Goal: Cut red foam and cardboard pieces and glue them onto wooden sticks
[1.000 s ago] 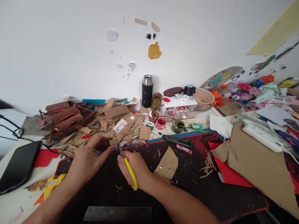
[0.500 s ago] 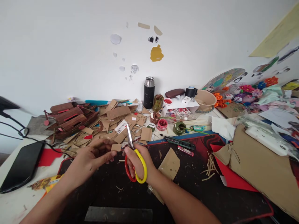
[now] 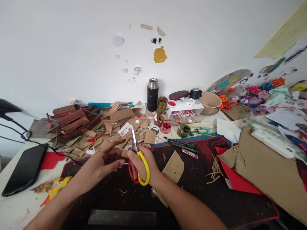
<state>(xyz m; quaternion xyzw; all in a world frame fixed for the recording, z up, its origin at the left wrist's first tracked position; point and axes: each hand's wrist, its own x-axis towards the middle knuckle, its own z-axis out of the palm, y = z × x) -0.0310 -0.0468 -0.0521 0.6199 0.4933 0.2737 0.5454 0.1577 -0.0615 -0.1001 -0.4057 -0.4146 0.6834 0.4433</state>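
My right hand is wrapped round a pair of scissors with one red and one yellow handle loop. The closed blades point up and away from me. To its left, my left hand has its fingers apart, with nothing gripped between them. A small piece of brown cardboard shows between the two hands, close to the right fingers; whether they touch it I cannot tell. Beyond the hands lies a heap of cardboard scraps. Beneath is a dark mat.
A brown model boat stands at the back left, near a phone and a yellow glue gun. Behind are a black flask and open paint pots. A utility knife and large cardboard lie rightward; a clear ruler in front.
My left fingers have spread and let go of the small cardboard piece, which now sits further right by my right hand. The scissors have hardly moved.
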